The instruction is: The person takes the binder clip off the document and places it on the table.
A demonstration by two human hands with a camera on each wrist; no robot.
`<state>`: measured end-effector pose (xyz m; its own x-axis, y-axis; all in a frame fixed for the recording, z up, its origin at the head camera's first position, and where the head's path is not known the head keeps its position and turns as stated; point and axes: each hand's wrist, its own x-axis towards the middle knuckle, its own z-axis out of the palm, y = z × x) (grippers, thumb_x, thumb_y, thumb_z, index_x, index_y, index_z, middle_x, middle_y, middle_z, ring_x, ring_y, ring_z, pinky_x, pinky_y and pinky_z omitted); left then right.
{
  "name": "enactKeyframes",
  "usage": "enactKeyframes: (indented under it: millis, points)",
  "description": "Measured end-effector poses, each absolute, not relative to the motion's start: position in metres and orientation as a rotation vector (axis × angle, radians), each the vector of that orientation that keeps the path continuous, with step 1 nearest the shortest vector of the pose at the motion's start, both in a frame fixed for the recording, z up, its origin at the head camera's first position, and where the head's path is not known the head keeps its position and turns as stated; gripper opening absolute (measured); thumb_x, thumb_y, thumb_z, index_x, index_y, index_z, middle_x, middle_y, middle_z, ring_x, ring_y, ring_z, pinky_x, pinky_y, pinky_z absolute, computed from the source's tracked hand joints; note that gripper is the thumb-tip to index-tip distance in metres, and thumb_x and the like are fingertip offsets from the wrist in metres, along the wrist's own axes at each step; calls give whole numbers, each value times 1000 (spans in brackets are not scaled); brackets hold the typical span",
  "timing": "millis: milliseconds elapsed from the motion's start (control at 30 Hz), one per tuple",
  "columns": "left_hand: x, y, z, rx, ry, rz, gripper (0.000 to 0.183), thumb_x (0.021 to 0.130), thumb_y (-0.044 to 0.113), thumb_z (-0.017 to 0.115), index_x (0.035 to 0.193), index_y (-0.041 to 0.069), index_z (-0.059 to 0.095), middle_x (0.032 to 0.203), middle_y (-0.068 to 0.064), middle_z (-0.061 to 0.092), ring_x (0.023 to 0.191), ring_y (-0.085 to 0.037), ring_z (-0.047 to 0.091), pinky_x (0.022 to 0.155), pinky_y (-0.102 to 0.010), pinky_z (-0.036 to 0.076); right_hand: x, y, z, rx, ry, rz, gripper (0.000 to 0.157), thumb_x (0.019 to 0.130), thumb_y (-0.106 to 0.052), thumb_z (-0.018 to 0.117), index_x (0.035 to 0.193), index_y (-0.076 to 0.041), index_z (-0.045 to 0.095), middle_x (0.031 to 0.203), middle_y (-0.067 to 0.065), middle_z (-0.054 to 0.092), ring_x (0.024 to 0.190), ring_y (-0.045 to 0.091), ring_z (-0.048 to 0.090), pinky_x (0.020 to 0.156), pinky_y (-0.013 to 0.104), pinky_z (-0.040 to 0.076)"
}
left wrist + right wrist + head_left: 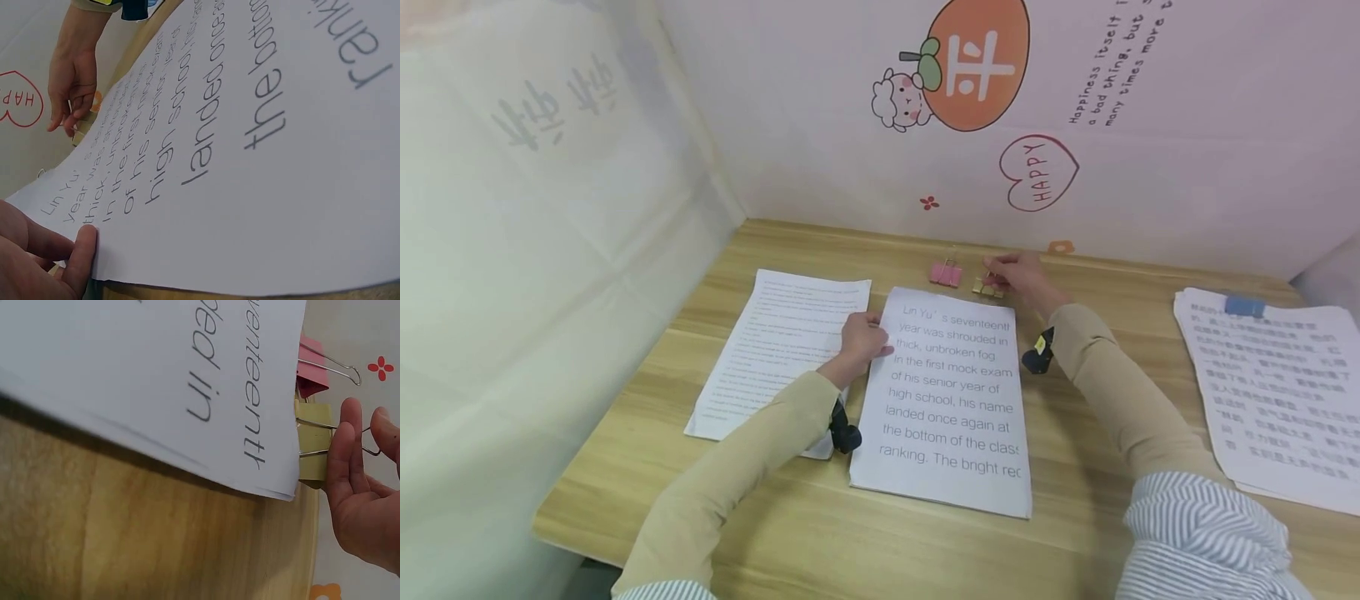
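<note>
A stack of white paper [951,417] in large print lies in the middle of the wooden table. My left hand [863,337] pinches its left edge, one digit on the printed face [86,250] and other fingers at the side. At the stack's top edge is a yellow binder clip [314,440] with wire handles. My right hand [1018,275] is at this clip, fingers and thumb over the wire handle with a gap between them [369,481]. Beside it, a pink binder clip [946,274] stands apart from my hands; it also shows in the right wrist view.
Left of the stack lies another set of small-print sheets [767,350], partly under my left forearm. On the far right a stack of printed sheets [1277,400] carries a blue binder clip [1244,307]. A printed white backdrop [820,108] stands along the table's back edge.
</note>
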<state>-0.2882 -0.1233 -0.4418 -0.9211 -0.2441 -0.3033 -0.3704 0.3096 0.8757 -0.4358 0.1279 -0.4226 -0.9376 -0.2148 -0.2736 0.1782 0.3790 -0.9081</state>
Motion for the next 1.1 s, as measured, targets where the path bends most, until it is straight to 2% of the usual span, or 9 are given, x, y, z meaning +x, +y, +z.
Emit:
enactKeyframes:
  millis: [100, 333, 567, 633, 733, 867, 1100]
  points:
    - [-287, -119, -442, -536, 2531, 1621, 41, 79, -6, 54, 119, -2, 61, 107, -18, 64, 90, -25, 66, 66, -21, 57, -435, 131, -424, -42, 2317, -1569, 53, 95, -28, 55, 131, 9, 46, 83, -4, 64, 72, 3, 64, 71, 18, 54]
    - [-284, -110, -441, -425, 2669, 1500, 28, 78, -2, 58, 105, -2, 67, 96, -17, 67, 89, -27, 65, 72, -27, 57, -431, 134, -426, -20, 2313, -1642, 45, 95, -24, 55, 122, 12, 50, 72, -7, 65, 69, 2, 66, 69, 17, 55]
    - [-285, -105, -442, -264, 2847, 1256, 23, 78, -4, 55, 97, -4, 68, 89, -17, 68, 77, -26, 64, 61, -26, 52, -429, 138, -430, 1, 2279, -1716, 40, 96, -14, 52, 123, 15, 45, 70, -6, 65, 65, 2, 66, 65, 16, 55]
    - [-285, -103, -441, -213, 2901, 1146, 20, 78, -5, 55, 93, -4, 68, 87, -16, 67, 74, -25, 62, 58, -26, 50, -429, 138, -431, 3, 2290, -1709, 39, 97, -12, 51, 123, 15, 44, 75, -2, 66, 65, 3, 66, 65, 16, 55]
    - [-284, -100, -439, -160, 2936, 979, 16, 79, -4, 55, 93, -4, 64, 86, -14, 63, 71, -24, 60, 58, -26, 49, -429, 139, -433, -6, 2306, -1687, 40, 97, -10, 50, 127, 15, 42, 97, 15, 67, 67, 2, 66, 68, 17, 56]
    - [-283, -96, -437, -69, 2982, 779, 18, 82, -2, 56, 99, -3, 61, 86, -12, 60, 72, -21, 59, 61, -27, 50, -426, 141, -432, -23, 2334, -1653, 44, 97, -9, 49, 133, 14, 39, 126, 32, 54, 67, 1, 65, 71, 18, 56]
    - [-283, -95, -432, -49, 3068, 498, 19, 85, 1, 57, 103, -4, 60, 90, -14, 61, 79, -24, 61, 64, -30, 53, -418, 153, -416, -31, 2406, -1640, 56, 97, -11, 47, 141, 14, 24, 133, 36, 45, 63, -2, 62, 72, 18, 56]
